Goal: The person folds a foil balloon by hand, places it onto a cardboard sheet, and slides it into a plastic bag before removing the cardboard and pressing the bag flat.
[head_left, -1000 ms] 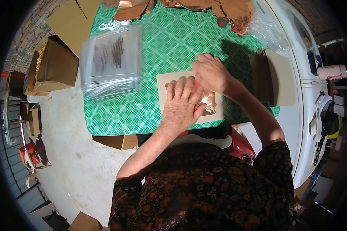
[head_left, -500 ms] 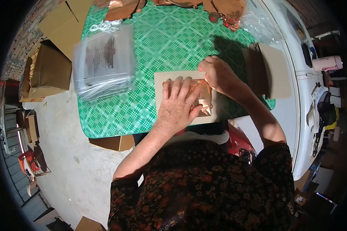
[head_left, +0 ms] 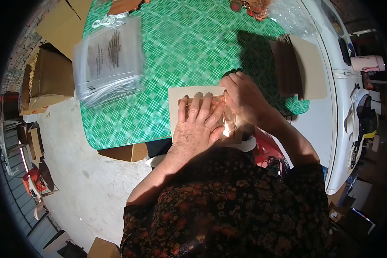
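Observation:
My left hand (head_left: pixel 195 120) lies flat with its fingers apart on a shiny copper-coloured sheet (head_left: pixel 228 122), pressing it against a beige cardboard piece (head_left: pixel 173 102). The sheet looks like foil or wrapped film, and a bright glare sits on its lower right part. At the sheet's upper right corner, my right hand (head_left: pixel 244 95) is closed in a pinch. Whatever its fingers hold is hidden. The cardboard rests at the near edge of the green checked table (head_left: pixel 189 56).
Clear printed plastic bags (head_left: pixel 109 60) are stacked on the left, with white string (head_left: pixel 110 20) behind. Brown cardboard sheets (head_left: pixel 307 64) stand at the right beside a white appliance (head_left: pixel 337 107). Crumpled copper-coloured material (head_left: pixel 256 7) lies at the far edge. An open carton (head_left: pixel 53 77) stands left.
The view has shifted slightly. The cardboard and both hands have come a little nearer my body relative to the table. My left hand stays flat and my right stays closed at the corner.

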Tool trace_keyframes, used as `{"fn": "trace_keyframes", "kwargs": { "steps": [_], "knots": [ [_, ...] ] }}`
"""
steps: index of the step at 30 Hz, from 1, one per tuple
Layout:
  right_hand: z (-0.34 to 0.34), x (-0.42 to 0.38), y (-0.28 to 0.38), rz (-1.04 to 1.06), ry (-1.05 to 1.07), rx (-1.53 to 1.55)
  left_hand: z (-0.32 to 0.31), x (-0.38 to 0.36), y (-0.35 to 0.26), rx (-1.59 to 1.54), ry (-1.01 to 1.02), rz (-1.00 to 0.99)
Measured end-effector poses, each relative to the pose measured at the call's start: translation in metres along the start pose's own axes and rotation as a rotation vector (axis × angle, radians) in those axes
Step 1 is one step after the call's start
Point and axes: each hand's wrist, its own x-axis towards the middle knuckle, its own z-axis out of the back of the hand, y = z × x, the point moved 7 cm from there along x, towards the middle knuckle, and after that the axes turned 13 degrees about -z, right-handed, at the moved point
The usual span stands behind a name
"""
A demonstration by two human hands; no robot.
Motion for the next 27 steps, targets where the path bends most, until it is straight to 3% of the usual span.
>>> {"fn": "trace_keyframes", "kwargs": {
  "steps": [5,11,17,23,27],
  "knots": [
    [0.005,0.003,0.0,-0.018,0.061,0.014,-0.001,-0.004,-0.004,0.018,0.014,-0.017],
    [0.019,-0.013,0.0,-0.015,-0.049,0.065,-0.003,-0.008,-0.007,0.006,0.019,-0.01],
    [0.018,-0.028,-0.001,-0.083,0.092,-0.08,-0.002,-0.007,-0.008,0.017,0.044,-0.011],
    [0.031,-0.035,-0.012,-0.21,-0.025,0.065,-0.003,-0.009,-0.008,0.01,0.037,-0.008],
    [0.038,-0.049,-0.014,-0.237,-0.027,0.001,-0.005,-0.009,-0.007,-0.003,0.022,-0.006]
  ]
}}
